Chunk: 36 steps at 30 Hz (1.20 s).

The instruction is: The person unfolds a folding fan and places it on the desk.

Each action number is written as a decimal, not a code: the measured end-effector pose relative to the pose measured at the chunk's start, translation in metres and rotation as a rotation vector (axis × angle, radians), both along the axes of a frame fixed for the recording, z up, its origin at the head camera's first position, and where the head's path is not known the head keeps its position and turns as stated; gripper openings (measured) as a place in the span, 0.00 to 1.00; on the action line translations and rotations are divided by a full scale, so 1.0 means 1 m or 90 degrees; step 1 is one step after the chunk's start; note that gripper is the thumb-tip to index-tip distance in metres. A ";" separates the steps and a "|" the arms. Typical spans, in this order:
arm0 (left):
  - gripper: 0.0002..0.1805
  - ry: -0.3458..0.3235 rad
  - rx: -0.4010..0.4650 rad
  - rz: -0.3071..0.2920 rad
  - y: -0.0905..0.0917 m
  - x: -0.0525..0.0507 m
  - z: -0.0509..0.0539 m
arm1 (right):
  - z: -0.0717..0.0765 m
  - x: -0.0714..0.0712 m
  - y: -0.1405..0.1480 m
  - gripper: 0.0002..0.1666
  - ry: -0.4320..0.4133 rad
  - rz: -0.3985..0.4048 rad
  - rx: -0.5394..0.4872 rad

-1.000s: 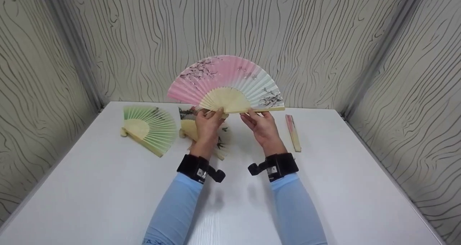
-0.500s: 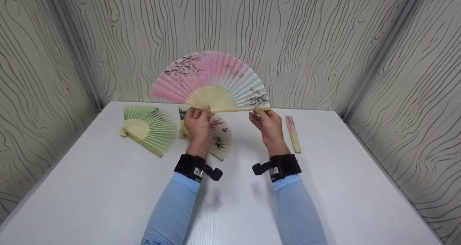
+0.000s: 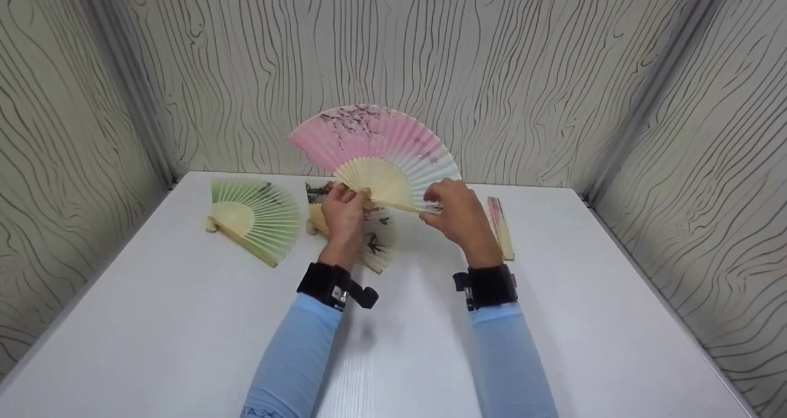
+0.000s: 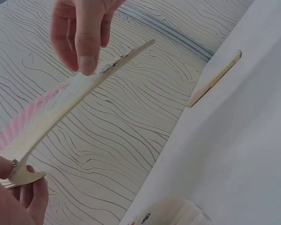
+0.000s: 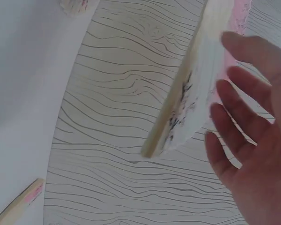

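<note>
A spread pink-and-white folding fan [image 3: 399, 129] with blossom branches is held up over the table's far side. My left hand [image 3: 343, 221] pinches its pale wooden base near the pivot, thumb in front. In the left wrist view, the same fan [image 4: 42, 122] is seen nearly edge-on, with the pivot ring beside my left thumb. My right hand [image 3: 458, 215] is at the fan's white end. The right wrist view has that hand [image 5: 260, 112] with loosely bent fingers apart from each other, beside the fan [image 5: 196, 98] and not gripping it.
On the white table [image 3: 215, 344], a green fan [image 3: 270, 212] lies spread at the left. A cream fan [image 3: 378, 246] with painted plants lies partly behind my left hand. A narrow folded fan [image 3: 504, 236] is at the right. Wood-patterned walls [image 3: 393, 49] enclose the sides and back.
The fan first shifted left and up, then came back right and lower, its right end now tilted down. My right hand has left its pinch on the lower guard and turned over.
</note>
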State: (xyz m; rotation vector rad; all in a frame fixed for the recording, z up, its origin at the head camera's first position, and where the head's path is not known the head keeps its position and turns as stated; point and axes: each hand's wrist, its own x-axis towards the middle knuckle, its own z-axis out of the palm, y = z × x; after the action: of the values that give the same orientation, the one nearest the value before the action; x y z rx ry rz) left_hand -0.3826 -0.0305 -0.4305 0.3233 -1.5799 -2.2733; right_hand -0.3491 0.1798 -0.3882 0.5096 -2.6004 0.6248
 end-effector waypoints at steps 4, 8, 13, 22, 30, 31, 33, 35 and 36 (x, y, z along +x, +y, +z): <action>0.21 -0.009 -0.046 -0.028 0.004 0.001 -0.004 | -0.004 0.001 -0.005 0.12 -0.111 0.043 0.065; 0.19 -0.014 -0.062 -0.041 0.009 0.002 -0.006 | -0.014 -0.005 -0.009 0.08 -0.154 0.055 0.069; 0.19 -0.018 -0.066 -0.042 0.013 0.000 -0.011 | -0.021 -0.011 -0.010 0.05 -0.165 0.046 0.076; 0.19 0.008 -0.139 0.011 0.031 -0.007 -0.014 | -0.022 -0.012 -0.008 0.05 -0.204 0.034 0.069; 0.20 -0.015 -0.349 0.000 0.062 -0.051 -0.044 | -0.041 -0.019 0.008 0.07 -0.289 -0.030 0.036; 0.20 -0.027 -0.382 -0.005 0.066 -0.062 -0.052 | -0.044 -0.020 0.012 0.07 -0.299 -0.037 0.027; 0.18 -0.057 -0.456 -0.013 0.074 -0.083 -0.069 | -0.049 -0.022 0.018 0.07 -0.315 -0.048 0.008; 0.17 -0.081 -0.516 -0.026 0.081 -0.100 -0.085 | -0.053 -0.022 0.024 0.07 -0.331 -0.060 -0.006; 0.17 -0.093 -0.531 -0.039 0.084 -0.103 -0.088 | -0.054 -0.022 0.026 0.07 -0.337 -0.063 -0.008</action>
State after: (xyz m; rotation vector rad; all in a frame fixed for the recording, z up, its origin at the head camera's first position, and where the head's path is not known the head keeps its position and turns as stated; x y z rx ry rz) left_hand -0.4857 0.0537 -0.5183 0.2105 -2.4491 -1.4505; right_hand -0.3714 0.2059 -0.4426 0.2263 -3.0863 0.8329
